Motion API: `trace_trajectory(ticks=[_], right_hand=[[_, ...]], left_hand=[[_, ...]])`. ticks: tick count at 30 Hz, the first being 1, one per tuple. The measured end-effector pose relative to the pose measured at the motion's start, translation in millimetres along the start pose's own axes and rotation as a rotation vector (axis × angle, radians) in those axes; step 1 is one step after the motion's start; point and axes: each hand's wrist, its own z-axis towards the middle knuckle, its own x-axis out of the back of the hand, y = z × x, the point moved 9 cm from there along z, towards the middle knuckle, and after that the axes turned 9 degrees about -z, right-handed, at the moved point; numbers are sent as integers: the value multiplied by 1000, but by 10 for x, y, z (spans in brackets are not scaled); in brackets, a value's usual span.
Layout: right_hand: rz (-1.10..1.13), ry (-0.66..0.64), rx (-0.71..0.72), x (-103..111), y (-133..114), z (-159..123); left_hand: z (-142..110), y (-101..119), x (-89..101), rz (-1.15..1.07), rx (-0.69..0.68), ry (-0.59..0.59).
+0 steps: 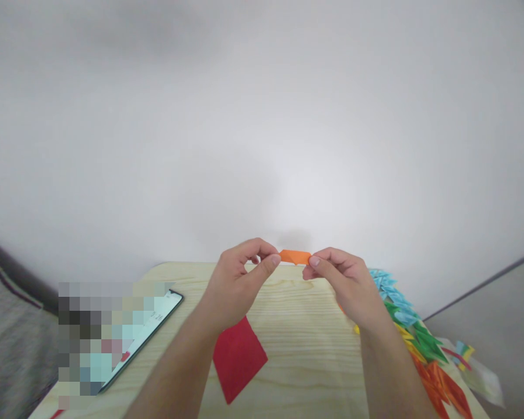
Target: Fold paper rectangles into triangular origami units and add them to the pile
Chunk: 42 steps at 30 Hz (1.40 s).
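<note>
A small folded strip of orange paper (295, 256) is held up level above the far edge of the table. My left hand (244, 273) pinches its left end between thumb and forefinger. At the right end, my right hand (343, 276) grips it the same way, its other fingers curled. Below my left hand, a red paper square (240, 361) lies on the table, partly covered by my left forearm.
The light wooden table (297, 361) meets a white wall (262, 128). A phone (157, 320) lies at left, partly pixelated. Folded paper pieces in blue (393, 294), green (425, 340) and orange (443, 387) line the right edge. Beyond is a clear plastic bag (484, 381).
</note>
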Motion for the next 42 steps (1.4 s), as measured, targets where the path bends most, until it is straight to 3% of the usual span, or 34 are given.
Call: trace_trajectory(ticks=[7,10,14,25,42], right_hand=[[261,-108,-127,-184,84,2],[244,-150,-156,-249,88,-9],[146,-112,-144,-246,66,-9],[5,166,35,-108,-23,-12],[-335,248,350,-111,-351,-98]], left_hand=[[-31,69,-11,-13,-53,17],[-26,59,-16,-8,-48,23],[-12,16,-9,-14,-25,43],[10,-46,-29,-55,61,61],[-7,-165,-150,-148,188,15]])
